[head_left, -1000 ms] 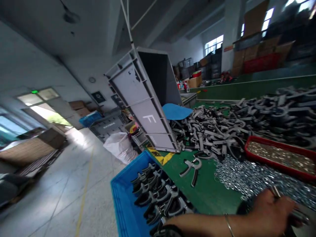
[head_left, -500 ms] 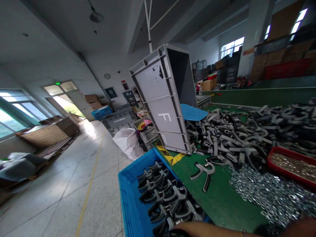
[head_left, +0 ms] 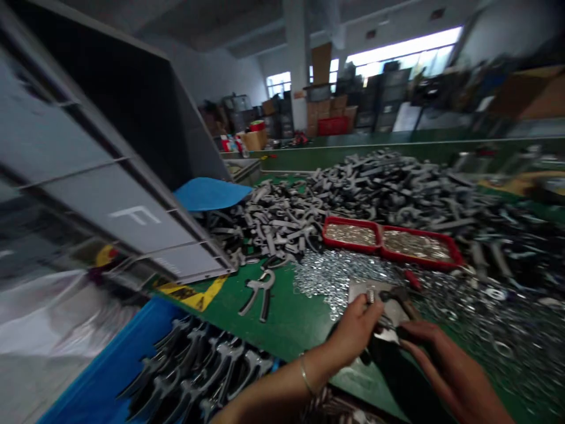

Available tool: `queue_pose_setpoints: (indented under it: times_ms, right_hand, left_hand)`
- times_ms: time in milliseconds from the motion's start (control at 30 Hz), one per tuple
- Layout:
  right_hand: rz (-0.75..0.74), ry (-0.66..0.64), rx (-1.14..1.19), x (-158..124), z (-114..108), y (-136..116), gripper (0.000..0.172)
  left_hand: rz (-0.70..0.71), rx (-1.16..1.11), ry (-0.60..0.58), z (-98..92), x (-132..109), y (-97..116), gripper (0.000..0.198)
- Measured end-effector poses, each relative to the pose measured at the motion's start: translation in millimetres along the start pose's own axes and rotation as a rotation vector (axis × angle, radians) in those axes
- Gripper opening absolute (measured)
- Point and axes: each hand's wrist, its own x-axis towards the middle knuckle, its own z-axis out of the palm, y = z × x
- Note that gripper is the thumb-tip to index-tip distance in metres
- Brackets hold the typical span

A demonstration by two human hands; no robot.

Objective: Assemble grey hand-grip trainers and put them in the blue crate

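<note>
My left hand, with a thin bracelet at the wrist, is closed over a metal plate on the bench. It grips what looks like a spring clamp, mostly hidden by the fingers; a small coil spring shows at the fingertips. Close on its right, my right hand has its fingers drawn together at the same work, and what they hold is blurred. A finished-looking spring clamp, grey with black grips, lies alone on the green bench. Several similar clamps lie in the blue crate.
Red trays of small metal parts stand behind loose metal links. Beyond is a large heap of grey clamp parts. A tilted grey bin marked F stands at left by a blue sheet. A white sack is lower left.
The view has swung right from the crate and floor to the bench. My left hand, earlier at the clamps in the crate, is now over the metal plate beside my right hand.
</note>
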Motion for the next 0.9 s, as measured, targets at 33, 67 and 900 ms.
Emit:
queue_pose_setpoints:
  times_ms: [33, 67, 900]
  right_hand:
    - [-0.017, 0.026, -0.07, -4.3, -1.2, 1.2, 0.025]
    - [-0.013, 0.061, -0.109, -6.1, -0.9, 1.5, 0.023]
    - [0.556, -0.253, 0.877, 16.0, 21.9, -12.0, 0.037]
  left_hand:
    - [-0.002, 0.005, -0.022, 1.1, 0.2, -2.4, 0.03]
    - [-0.002, 0.013, -0.038, 2.3, -0.2, -4.4, 0.032]
    - [0.299, 0.692, -0.037, -6.4, -1.5, -3.7, 0.017]
